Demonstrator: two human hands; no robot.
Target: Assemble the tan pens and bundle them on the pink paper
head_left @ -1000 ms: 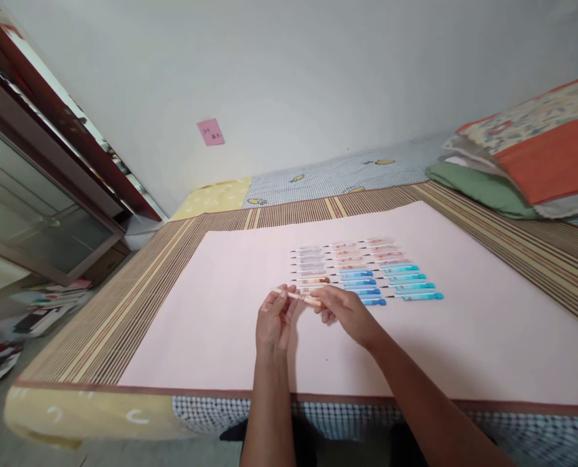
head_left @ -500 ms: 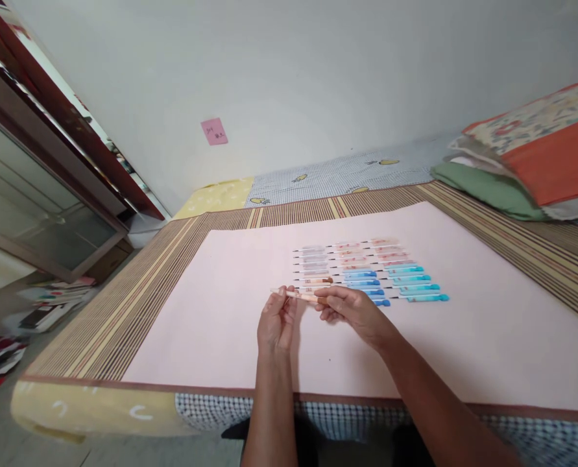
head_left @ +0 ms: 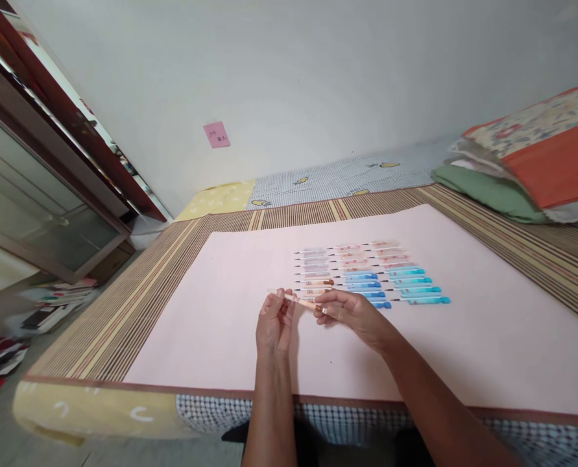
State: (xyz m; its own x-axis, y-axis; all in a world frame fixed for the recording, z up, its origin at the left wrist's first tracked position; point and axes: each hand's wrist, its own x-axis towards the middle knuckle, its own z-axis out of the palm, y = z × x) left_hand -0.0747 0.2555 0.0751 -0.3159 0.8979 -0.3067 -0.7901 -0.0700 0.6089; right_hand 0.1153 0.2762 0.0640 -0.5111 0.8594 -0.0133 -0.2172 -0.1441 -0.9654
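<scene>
Head-worn view — forward, downward, close over the pink sheet (head_left: 211,311).

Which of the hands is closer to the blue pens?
Right. The right hand lies close by the near left corner of the blue pens; the left hand is farther left, pinching the other end of the pen both hold.

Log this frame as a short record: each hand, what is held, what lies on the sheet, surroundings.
left hand: pinches the left end of a pen
right hand: holds the pen's other end
pen: pale, thin, roughly level between both hands
laid pens: three neat columns on the sheet, pale ones farther, blue ones nearer
sheet: pink, lying on a striped mat
surroundings: pillows far right; pink note on the wall
</scene>
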